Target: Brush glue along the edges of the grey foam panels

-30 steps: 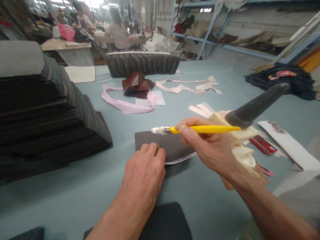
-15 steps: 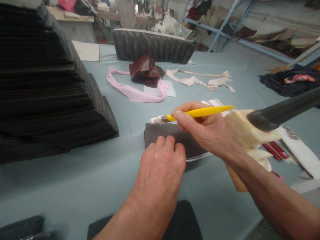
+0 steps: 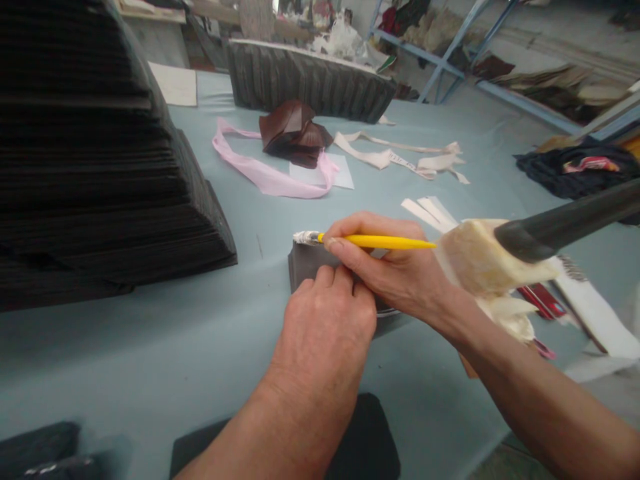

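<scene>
A dark grey flat piece [image 3: 303, 267], perhaps leather, lies on the table with a pale line on its near edge. My left hand [image 3: 330, 320] presses down on it with curled fingers. Pinched in my right hand [image 3: 385, 267] is a yellow-handled paintbrush [image 3: 390, 241]. White stuff coats its bristles, which rest at the far left corner of the piece. The two hands touch or nearly touch, and between them they hide most of the piece. Under my left forearm lies a black rounded panel [image 3: 373, 440].
Tall stacks of black sheets [image 3: 100, 187] rise at the left. A ridged dark row of pieces [image 3: 310, 77] stands at the back. Pink strip [image 3: 260, 177], brown scrap [image 3: 290, 133] and pale strips [image 3: 370, 157] lie beyond my hands. A black pole [image 3: 570, 220] enters from the right above a cream block [image 3: 480, 257].
My right hand has moved left and slightly toward me, bringing the brush bristles to the piece's far left corner. My left hand still presses on the piece. The view has tilted down a little.
</scene>
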The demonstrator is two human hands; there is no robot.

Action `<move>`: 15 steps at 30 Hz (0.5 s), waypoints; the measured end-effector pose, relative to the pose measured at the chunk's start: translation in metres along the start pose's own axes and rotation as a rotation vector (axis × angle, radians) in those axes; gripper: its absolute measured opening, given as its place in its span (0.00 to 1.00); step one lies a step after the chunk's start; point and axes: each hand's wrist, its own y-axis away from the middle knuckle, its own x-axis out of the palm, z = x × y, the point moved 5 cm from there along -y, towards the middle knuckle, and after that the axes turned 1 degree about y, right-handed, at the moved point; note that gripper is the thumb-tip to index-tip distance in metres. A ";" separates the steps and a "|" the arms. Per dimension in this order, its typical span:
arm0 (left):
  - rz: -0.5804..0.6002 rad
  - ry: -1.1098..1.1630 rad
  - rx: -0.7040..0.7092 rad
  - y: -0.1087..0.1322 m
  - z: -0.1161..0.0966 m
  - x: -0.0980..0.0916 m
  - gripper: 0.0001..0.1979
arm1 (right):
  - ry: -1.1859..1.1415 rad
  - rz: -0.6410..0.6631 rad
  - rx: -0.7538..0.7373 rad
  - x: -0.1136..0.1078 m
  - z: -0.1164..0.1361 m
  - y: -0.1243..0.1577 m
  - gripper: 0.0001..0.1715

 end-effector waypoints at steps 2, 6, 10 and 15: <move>0.049 -0.058 0.006 -0.001 0.000 0.001 0.19 | -0.002 -0.014 -0.006 0.000 0.000 0.000 0.06; 0.092 -0.110 0.013 -0.003 0.000 0.000 0.20 | 0.003 -0.037 0.009 -0.001 0.001 -0.002 0.05; 0.046 -0.121 0.023 -0.001 -0.001 -0.001 0.19 | 0.013 0.003 0.037 0.002 0.000 -0.003 0.06; 0.073 -0.114 0.009 0.000 -0.001 0.002 0.18 | 0.022 0.020 0.060 0.001 -0.004 -0.002 0.07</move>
